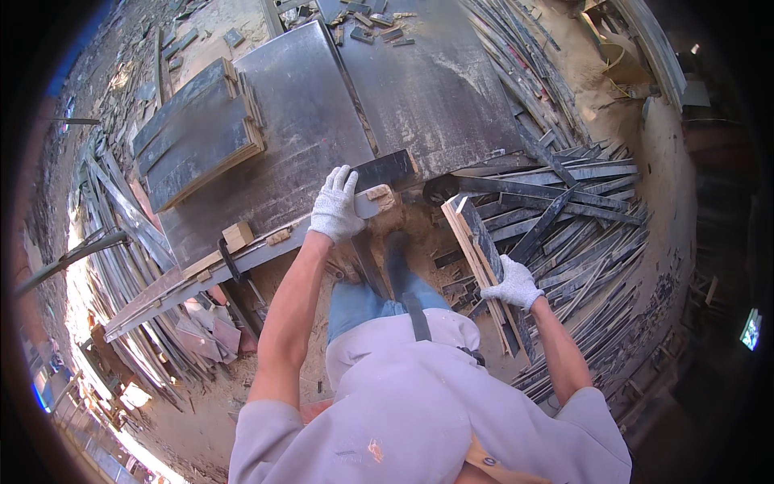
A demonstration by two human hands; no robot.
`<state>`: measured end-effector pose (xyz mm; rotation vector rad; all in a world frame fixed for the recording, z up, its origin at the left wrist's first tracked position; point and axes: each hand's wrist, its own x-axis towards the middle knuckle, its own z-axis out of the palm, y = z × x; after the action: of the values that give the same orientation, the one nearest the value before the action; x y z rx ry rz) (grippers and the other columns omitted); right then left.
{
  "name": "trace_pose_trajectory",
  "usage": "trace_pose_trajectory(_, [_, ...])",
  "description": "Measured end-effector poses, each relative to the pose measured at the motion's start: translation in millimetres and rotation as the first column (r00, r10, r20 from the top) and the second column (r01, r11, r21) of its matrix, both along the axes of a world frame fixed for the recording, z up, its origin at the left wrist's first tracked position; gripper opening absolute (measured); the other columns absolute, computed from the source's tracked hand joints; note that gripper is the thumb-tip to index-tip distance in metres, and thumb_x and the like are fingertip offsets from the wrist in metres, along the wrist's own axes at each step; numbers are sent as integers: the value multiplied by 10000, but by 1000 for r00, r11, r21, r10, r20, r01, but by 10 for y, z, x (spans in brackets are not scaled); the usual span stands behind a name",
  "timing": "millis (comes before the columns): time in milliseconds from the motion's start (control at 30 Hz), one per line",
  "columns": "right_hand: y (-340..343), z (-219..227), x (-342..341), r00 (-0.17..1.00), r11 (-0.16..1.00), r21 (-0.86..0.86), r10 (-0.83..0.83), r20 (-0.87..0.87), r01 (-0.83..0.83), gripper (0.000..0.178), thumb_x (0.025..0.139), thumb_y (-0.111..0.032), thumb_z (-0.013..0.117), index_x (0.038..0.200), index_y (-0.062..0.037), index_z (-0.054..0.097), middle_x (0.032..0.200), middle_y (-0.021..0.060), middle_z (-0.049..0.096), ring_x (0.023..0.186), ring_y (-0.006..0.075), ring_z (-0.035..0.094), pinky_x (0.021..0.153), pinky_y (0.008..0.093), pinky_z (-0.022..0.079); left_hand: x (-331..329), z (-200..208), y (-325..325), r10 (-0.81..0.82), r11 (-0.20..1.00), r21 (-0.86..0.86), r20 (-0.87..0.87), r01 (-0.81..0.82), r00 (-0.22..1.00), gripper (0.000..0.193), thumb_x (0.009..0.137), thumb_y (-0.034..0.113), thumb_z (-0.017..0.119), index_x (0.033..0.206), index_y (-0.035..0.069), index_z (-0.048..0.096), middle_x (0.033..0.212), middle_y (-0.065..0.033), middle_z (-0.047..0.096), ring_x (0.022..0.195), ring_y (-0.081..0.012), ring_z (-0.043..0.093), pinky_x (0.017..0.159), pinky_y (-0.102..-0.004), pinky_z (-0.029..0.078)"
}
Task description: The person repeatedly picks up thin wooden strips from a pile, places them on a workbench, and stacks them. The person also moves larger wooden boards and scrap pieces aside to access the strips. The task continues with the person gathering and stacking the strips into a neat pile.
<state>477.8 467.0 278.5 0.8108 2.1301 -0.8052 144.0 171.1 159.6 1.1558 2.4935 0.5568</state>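
Observation:
My right hand (516, 284), in a pale knitted glove, is closed round a few long plywood strips (476, 250) with dark faces and light edges, held upright beside my right hip. My left hand (336, 206), gloved the same way, lies with its fingers stretched out at the near edge of the dark worktable (298, 105). Its fingertips reach the end of a short dark board (387, 169) lying along that edge. Whether the palm presses on the board or only on the table edge, I cannot tell.
A stack of dark plywood sheets (197, 129) sits on the table's left side. A clamp (229, 260) and a wood block (238, 235) are at the front rail. Offcut strips (564, 218) heap up on the right, and more strips (129, 202) on the left. Small offcuts (375, 24) lie at the far end.

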Motion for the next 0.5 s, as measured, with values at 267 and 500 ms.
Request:
trace_pose_trajectory(267, [-739,-162,1372,985,985,-21,-173,1,173,869,584,-567,953,1208,-51,640,1114,243,749,1058,431,717,929,492,558,-53,-165,-57,-2,999,-38,-104,-2,995,986,624,378,903,1465,-1,556,1542,-233,496,1455,-399,456,1222,-451,419])
trace_pose_trajectory(500, [-1210,-241,2224,967,968,14,-250,45,250,845,581,-534,954,1203,-43,664,1087,217,752,1029,397,722,916,464,554,-71,-69,-5,-21,996,-84,-97,13,995,977,639,372,856,1483,-8,543,1559,-227,487,1463,-384,451,1220,-439,417])
